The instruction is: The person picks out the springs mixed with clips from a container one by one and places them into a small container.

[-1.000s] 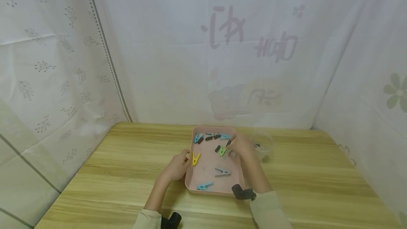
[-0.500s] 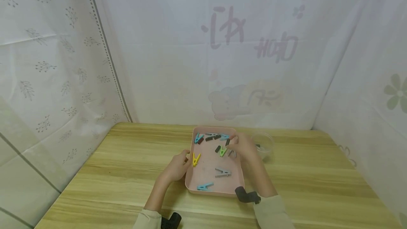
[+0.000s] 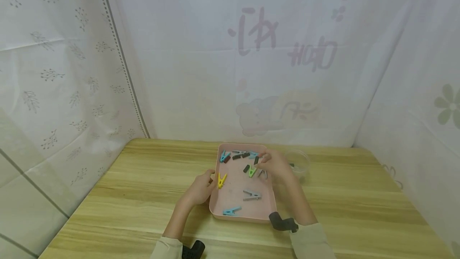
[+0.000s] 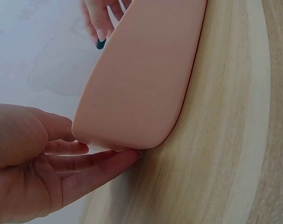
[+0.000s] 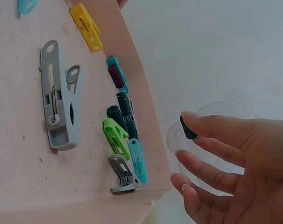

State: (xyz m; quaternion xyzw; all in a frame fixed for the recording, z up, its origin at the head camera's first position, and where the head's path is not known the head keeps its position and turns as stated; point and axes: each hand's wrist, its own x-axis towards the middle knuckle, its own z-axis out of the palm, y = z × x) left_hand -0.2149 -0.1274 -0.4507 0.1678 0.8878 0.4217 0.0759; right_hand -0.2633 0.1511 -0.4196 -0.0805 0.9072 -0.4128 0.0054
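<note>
My left hand [image 3: 199, 188] holds the left side of a pink tray [image 3: 233, 187], thumb at the rim and fingers along the outer wall in the left wrist view. Over the tray's far right part, my right hand [image 3: 276, 166] pinches a small dark ribbed cylinder [image 5: 188, 128] between thumb and index finger. Below it lie a green clothespin [image 3: 252, 171], a grey clothespin [image 5: 124, 175] and another dark ribbed cylinder [image 3: 246, 168]. Blue clothespins [image 3: 224, 156] and more ribbed cylinders, one reddish [image 5: 116, 76], sit at the far end.
A round transparent container [image 3: 298, 161] stands right of the tray, partly behind my right hand, with something dark inside. Nearer in the tray are a yellow clothespin [image 3: 221, 180], a larger grey clothespin [image 3: 252, 195] and a blue clothespin [image 3: 231, 211]. A patterned curtain surrounds the wooden table [image 3: 158, 163].
My right hand and forearm have shifted slightly right, and the cylinder it pinches shows more clearly at the fingertips. My left hand and the tray have stayed in place.
</note>
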